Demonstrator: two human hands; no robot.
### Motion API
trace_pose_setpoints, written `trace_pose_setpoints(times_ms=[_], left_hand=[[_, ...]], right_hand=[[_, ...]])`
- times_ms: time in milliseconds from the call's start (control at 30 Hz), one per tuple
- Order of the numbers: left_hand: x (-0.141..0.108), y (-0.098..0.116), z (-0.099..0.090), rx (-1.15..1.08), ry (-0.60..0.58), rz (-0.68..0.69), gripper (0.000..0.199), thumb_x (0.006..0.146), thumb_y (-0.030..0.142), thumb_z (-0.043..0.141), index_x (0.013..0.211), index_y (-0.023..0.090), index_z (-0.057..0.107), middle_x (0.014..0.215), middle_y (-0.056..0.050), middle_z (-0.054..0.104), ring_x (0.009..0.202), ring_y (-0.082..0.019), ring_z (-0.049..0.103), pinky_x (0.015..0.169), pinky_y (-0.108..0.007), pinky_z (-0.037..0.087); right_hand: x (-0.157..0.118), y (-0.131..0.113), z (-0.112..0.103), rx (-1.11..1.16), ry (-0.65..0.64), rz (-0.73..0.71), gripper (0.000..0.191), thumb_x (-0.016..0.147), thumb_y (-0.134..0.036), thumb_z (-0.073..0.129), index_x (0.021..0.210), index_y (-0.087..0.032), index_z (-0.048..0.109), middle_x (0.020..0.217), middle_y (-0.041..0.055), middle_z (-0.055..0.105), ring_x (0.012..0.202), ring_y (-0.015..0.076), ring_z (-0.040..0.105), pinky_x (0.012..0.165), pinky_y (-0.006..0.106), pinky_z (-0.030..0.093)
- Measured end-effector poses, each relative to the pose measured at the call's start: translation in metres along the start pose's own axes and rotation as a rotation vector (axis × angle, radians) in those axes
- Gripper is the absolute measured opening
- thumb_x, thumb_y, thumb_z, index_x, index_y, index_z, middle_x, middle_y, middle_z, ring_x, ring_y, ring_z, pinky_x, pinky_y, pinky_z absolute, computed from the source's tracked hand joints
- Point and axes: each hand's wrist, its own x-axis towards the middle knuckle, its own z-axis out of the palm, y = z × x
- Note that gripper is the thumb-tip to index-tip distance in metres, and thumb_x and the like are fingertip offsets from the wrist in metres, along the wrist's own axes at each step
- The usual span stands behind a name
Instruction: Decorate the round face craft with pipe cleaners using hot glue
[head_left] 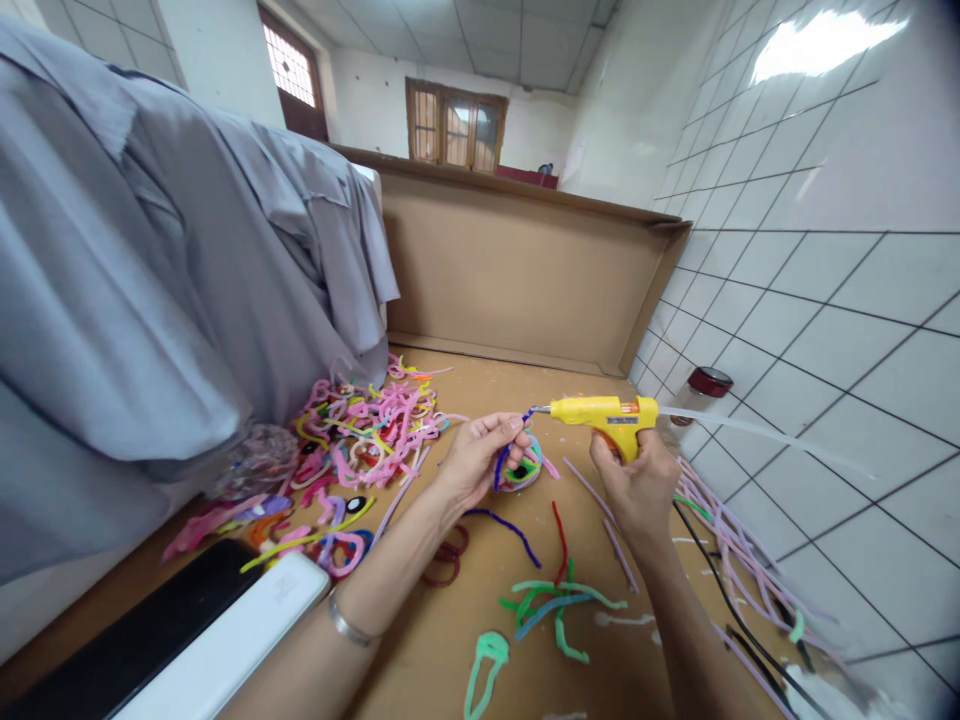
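A short dark blue pipe cleaner (501,468) is pinched between the fingers of my left hand (480,455). My right hand (636,482) is wrapped round the handle of a yellow hot glue gun (600,411), and a long clear glue stick (750,435) juts from its back. The gun's metal nozzle points left and meets the upper end of the blue piece; whether glue is coming out is too small to tell. Just behind my left fingers lies a coiled multicoloured pipe-cleaner piece (525,470), partly hidden by them.
A heap of pink and yellow pipe cleaners (382,425) lies at left, below a grey cloth (300,250). Green pieces (555,605) and another blue strip (510,530) lie in front. Lilac strips (739,540), a dark cord (720,580) and a red-lidded jar (709,382) are along the tiled wall.
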Motion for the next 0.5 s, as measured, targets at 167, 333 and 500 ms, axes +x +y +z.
trace_pose_setpoints(times_ms=[167,333,500], left_hand=[[-0.0010,0.0018,0.0021,-0.010,0.022,0.009,0.044,0.057,0.048,0.086,0.065,0.012,0.063,0.050,0.003,0.055,0.043,-0.005,0.045,0.041,-0.017,0.039],[-0.0009,0.0024,0.0022,-0.009,0.028,0.007,0.043,0.056,0.047,0.086,0.064,0.012,0.063,0.049,0.002,0.055,0.042,-0.005,0.045,0.041,-0.018,0.039],[-0.0004,0.0010,0.0008,-0.006,0.018,0.004,0.041,0.058,0.046,0.085,0.064,0.012,0.062,0.050,0.002,0.055,0.042,-0.005,0.045,0.040,-0.017,0.038]], right_hand=[[-0.0005,-0.0001,0.0003,-0.008,0.005,-0.015,0.026,0.075,-0.045,0.058,0.076,-0.019,0.062,0.054,0.0015,0.058,0.047,0.0169,0.049,0.053,0.029,0.040],[0.0000,-0.0003,0.0002,0.012,-0.004,0.012,0.027,0.075,-0.046,0.057,0.078,-0.019,0.062,0.056,0.0018,0.060,0.048,0.0174,0.051,0.053,0.029,0.041],[0.0008,-0.0007,-0.0005,0.024,0.007,0.044,0.026,0.074,-0.045,0.057,0.076,-0.020,0.062,0.056,0.0018,0.061,0.047,0.0177,0.053,0.051,0.029,0.040]])
